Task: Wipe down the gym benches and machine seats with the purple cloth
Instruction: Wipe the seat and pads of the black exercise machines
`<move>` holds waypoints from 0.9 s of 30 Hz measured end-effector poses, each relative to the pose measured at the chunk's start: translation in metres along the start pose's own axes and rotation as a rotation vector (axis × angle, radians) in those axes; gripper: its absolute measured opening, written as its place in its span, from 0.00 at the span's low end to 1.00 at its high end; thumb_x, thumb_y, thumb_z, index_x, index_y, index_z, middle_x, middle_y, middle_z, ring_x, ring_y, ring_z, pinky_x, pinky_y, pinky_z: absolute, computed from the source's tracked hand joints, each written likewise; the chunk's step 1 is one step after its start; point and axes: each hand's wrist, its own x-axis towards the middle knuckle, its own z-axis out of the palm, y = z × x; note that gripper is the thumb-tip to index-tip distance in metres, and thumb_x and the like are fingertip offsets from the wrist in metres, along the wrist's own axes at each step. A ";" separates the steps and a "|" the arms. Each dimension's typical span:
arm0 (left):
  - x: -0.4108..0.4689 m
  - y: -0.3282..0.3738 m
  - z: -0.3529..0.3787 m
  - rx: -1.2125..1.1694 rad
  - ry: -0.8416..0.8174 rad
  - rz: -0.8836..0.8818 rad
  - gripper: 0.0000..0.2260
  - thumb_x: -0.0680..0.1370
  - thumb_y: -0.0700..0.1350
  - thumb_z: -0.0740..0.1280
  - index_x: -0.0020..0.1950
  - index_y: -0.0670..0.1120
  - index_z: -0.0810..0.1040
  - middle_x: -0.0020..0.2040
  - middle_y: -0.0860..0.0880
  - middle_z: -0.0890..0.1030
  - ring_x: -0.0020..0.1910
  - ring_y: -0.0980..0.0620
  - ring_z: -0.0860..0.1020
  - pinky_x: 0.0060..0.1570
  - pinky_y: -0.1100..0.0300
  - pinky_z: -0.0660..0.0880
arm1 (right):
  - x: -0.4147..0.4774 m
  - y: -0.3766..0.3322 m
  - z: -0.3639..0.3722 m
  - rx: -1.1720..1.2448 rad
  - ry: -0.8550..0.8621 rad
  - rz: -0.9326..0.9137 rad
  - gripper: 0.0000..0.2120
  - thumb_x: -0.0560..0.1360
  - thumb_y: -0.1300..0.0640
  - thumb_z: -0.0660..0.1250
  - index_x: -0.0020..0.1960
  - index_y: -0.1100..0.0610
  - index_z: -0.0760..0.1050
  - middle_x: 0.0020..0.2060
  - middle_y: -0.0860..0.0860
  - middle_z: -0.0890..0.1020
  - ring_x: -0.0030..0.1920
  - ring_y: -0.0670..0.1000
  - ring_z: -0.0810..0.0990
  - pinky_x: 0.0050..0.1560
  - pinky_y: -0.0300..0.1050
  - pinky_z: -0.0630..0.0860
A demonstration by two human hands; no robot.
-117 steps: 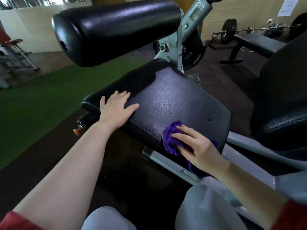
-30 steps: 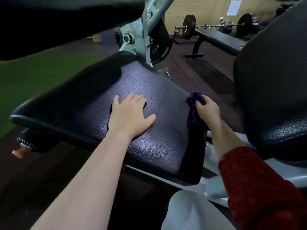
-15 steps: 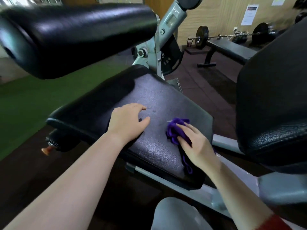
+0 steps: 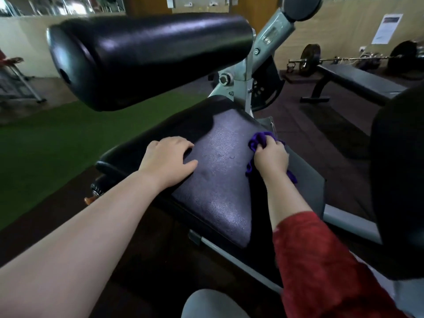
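Note:
A black padded machine seat (image 4: 220,180) fills the middle of the head view. My left hand (image 4: 167,160) rests on its left part, palm down with the fingers bent over the pad. My right hand (image 4: 271,157) grips a bunched purple cloth (image 4: 258,141) and presses it against the seat's far right edge. A tail of the cloth hangs out below my wrist. A thick black roller pad (image 4: 146,58) hangs above the seat's far end.
A grey metal frame (image 4: 252,72) rises behind the seat. A black backrest (image 4: 399,180) stands close on the right. A flat bench (image 4: 358,83) and a loaded barbell (image 4: 344,58) lie at the back right. Green turf (image 4: 57,138) covers the floor to the left.
My right hand has carried the cloth from the seat's middle out to its far right edge. My left hand stays on the seat, its fingers now more bent.

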 end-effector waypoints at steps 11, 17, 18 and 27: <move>0.030 -0.047 -0.009 0.027 0.017 -0.017 0.23 0.73 0.62 0.62 0.65 0.54 0.75 0.63 0.56 0.76 0.64 0.51 0.72 0.62 0.51 0.67 | 0.129 -0.128 0.072 -0.084 -0.157 -0.191 0.21 0.78 0.47 0.58 0.67 0.57 0.68 0.62 0.65 0.72 0.63 0.65 0.72 0.62 0.52 0.68; 0.035 -0.058 -0.012 0.055 0.016 -0.094 0.27 0.71 0.67 0.60 0.66 0.56 0.75 0.64 0.56 0.75 0.65 0.50 0.72 0.63 0.51 0.66 | 0.139 -0.154 0.068 -0.091 -0.361 -0.493 0.18 0.77 0.50 0.61 0.65 0.54 0.73 0.61 0.59 0.76 0.61 0.60 0.75 0.59 0.47 0.70; 0.035 -0.059 -0.013 0.060 0.018 -0.108 0.27 0.71 0.67 0.59 0.66 0.56 0.74 0.64 0.56 0.75 0.65 0.51 0.71 0.63 0.51 0.66 | 0.133 -0.157 0.066 -0.079 -0.387 -0.545 0.18 0.77 0.50 0.62 0.66 0.53 0.73 0.62 0.58 0.77 0.62 0.59 0.75 0.60 0.46 0.69; 0.011 -0.066 -0.017 0.055 0.059 -0.243 0.27 0.74 0.66 0.61 0.68 0.54 0.73 0.65 0.53 0.74 0.65 0.49 0.71 0.62 0.51 0.66 | 0.101 -0.159 0.064 0.132 -0.459 -0.728 0.17 0.76 0.51 0.67 0.64 0.51 0.76 0.59 0.50 0.81 0.60 0.47 0.76 0.55 0.32 0.66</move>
